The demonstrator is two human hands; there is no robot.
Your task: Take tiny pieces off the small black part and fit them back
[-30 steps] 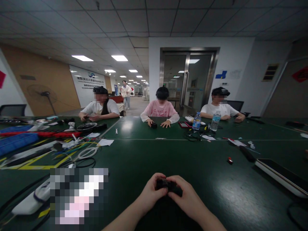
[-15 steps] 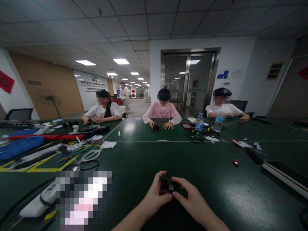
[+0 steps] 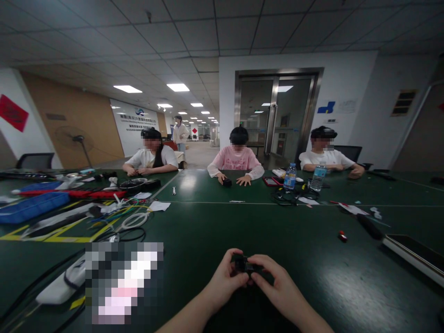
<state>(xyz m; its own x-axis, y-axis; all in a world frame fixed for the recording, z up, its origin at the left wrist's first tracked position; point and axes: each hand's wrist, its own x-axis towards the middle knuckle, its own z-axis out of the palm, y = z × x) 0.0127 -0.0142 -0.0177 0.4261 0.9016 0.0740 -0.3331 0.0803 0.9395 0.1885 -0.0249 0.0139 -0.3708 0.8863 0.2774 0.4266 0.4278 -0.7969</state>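
Observation:
A small black object (image 3: 243, 264) with blocky edges is pinched between my two hands, low in the middle of the head view. From its left side my left hand (image 3: 224, 276) grips it with thumb and fingers. My right hand (image 3: 275, 277) holds the right side, its thumb close to the left thumb. Fingers cover much of the object, and its exact kind cannot be made out. Both hands are above the dark green table (image 3: 194, 231), near its front side.
Left of my hands lie a white power strip (image 3: 60, 284), coiled white cable (image 3: 133, 222) and a blue tray (image 3: 34, 206). A small red item (image 3: 342, 236) and a white-edged flat device (image 3: 412, 256) lie at right. Bottles (image 3: 290, 176) stand farther back. Several people sit opposite.
The thumbs have come closer together on the black object, which has turned slightly in my fingers. The whole view has shifted a little. A seated person at left has lowered their hands.

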